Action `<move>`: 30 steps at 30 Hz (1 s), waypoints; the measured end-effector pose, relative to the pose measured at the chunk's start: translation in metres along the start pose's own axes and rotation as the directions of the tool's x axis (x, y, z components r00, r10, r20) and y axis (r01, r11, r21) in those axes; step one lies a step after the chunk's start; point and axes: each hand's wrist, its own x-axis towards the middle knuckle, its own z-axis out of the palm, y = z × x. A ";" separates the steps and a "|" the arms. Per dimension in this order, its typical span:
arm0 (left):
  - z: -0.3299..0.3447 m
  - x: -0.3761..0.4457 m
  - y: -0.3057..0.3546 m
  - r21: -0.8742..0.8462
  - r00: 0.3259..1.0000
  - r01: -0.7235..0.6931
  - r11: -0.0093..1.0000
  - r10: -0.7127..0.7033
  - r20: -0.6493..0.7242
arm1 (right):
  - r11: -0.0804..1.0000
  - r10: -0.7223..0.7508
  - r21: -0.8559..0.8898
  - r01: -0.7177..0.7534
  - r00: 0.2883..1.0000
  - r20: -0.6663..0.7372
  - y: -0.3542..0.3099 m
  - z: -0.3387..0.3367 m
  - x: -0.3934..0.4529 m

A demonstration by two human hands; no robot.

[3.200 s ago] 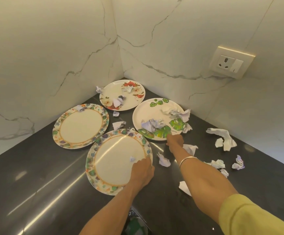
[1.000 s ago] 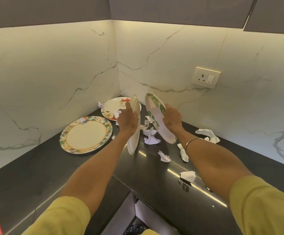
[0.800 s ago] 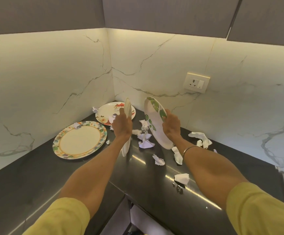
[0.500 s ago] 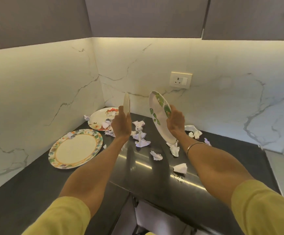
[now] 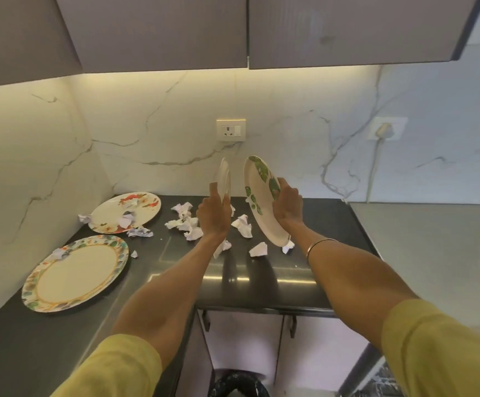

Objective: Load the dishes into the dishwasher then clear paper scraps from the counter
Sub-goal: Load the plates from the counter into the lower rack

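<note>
Both plates now lifted higher, frame centre: left hand [image 5: 213, 216] grips edge-on plate [image 5: 223, 179], probably patterned one; right hand [image 5: 287, 209] grips leaf plate [image 5: 257, 196]. Dishwasher carry next.

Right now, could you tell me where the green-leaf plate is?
In the head view, the green-leaf plate is right of centre, tilted on edge in the right hand above the counter, below the wall socket.
</note>
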 end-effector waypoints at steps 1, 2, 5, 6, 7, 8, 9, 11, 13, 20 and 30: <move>0.003 -0.007 0.008 0.001 1.000 -0.021 1.000 0.021 0.014 | 1.000 0.011 -0.011 -0.011 1.000 -0.014 0.005 -0.010 -0.005; 0.005 -0.013 0.015 -0.001 0.999 -0.041 0.999 0.041 0.028 | 0.999 0.025 -0.024 -0.026 0.999 -0.025 0.010 -0.022 -0.010; 0.008 -0.035 0.043 0.010 0.995 -0.072 0.997 0.072 0.065 | 0.994 0.086 -0.063 -0.090 0.994 -0.063 0.031 -0.053 -0.025; 0.009 -0.043 0.052 0.010 0.994 -0.088 0.996 0.087 0.070 | 0.991 0.102 -0.076 -0.108 0.992 -0.079 0.038 -0.064 -0.031; 0.011 -0.051 0.061 0.010 0.992 -0.105 0.994 0.104 0.076 | 0.989 0.115 -0.086 -0.123 0.989 -0.094 0.046 -0.073 -0.037; 0.014 -0.058 0.068 0.006 0.990 -0.122 0.993 0.121 0.077 | 0.986 0.132 -0.090 -0.142 0.985 -0.107 0.054 -0.082 -0.042; 0.016 -0.066 0.077 0.002 0.988 -0.134 0.991 0.134 0.077 | 0.983 0.144 -0.093 -0.156 0.982 -0.119 0.063 -0.092 -0.048; 0.021 -0.081 0.092 -0.013 0.986 -0.150 0.989 0.151 0.072 | 0.978 0.164 -0.105 -0.179 0.977 -0.133 0.083 -0.110 -0.059; 0.024 -0.098 0.108 -0.014 0.984 -0.161 0.987 0.162 0.076 | 0.974 0.176 -0.113 -0.195 0.972 -0.155 0.095 -0.135 -0.075; 0.015 -0.186 0.158 -0.011 0.975 -0.163 0.987 0.162 0.151 | 0.961 0.245 -0.095 -0.259 0.960 -0.135 0.120 -0.223 -0.158; -0.018 -0.314 0.198 -0.055 0.937 -0.189 0.980 0.197 0.288 | 0.914 0.365 -0.142 -0.381 0.922 -0.129 0.140 -0.287 -0.276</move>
